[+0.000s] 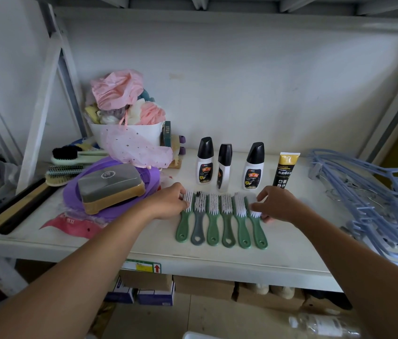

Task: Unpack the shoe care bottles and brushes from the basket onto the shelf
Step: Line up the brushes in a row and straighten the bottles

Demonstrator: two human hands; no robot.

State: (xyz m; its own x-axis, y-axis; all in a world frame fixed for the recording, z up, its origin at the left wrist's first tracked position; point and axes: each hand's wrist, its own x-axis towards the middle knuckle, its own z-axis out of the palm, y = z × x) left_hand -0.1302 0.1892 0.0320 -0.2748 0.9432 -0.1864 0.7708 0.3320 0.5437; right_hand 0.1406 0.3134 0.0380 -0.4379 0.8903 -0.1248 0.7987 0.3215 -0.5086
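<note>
Left hand [171,200] pinching leftmost brush [183,226], right hand [278,204] pinching rightmost brush [258,228], six brushes [212,223], three bottles [204,165], one tube [284,171]

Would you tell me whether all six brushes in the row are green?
No, the second from the left is a grey brush; the others are green.

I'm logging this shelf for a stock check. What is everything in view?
Brushes: six, five green and one grey, white bristles, in a row at the shelf front.
Bottles: three, white with black caps, upright behind the brushes.
Tube: one, black and gold, upright right of the bottles.
Hangers: a pile, blue, right end.
Tub: one, white, holding pink puffs, back left.
Basin: one, purple, left, with a grey-tan case on it.
Boxes: several, brown, under the shelf.
Left hand: grips the leftmost brush's head.
Right hand: grips the rightmost brush's head.
</note>
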